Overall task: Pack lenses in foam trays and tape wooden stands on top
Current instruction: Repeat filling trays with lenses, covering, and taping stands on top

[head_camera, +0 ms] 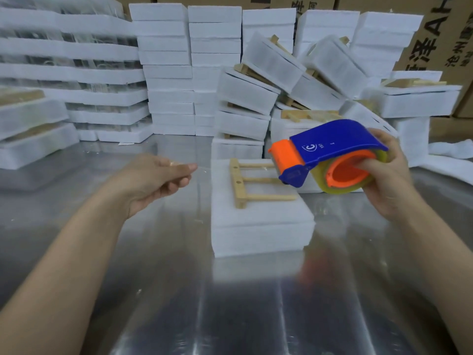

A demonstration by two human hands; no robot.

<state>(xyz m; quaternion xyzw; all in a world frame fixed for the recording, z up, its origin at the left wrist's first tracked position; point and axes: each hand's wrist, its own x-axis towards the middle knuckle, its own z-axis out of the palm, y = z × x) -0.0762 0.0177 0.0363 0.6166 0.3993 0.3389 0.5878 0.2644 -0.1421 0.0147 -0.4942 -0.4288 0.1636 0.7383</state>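
A closed foam tray (261, 226) is seen lying on the bench (166, 290), and a wooden stand (238, 185) has been laid flat on its top, towards the far edge. No tape can be made out across the stand, so the taping of this pack is judged to be only at its start. Whether lenses have been placed inside cannot be told, since the tray is closed.

Above the tray's far right corner a tape dispenser (332, 152) is held by the right hand (391, 180), whose fingers are curled round the roll, some of them tucked into its orange core. To the left of the tray, level with the stand, the left hand (153, 178) is raised with thumb and forefinger pinched on what appears to be the tape end (176, 164). The strip itself is too faint to be followed across to the dispenser.

Just behind the tray a loose heap of finished packs (245, 90) is seen, with stands showing on several of them, so a good part of the work is judged done. Behind the tray and to its left, stacks of plain foam (166, 73) are piled. Farther left of it, layered stacks (76, 57) with what look like clear lenses between the foam suggest that much is left to be packed.
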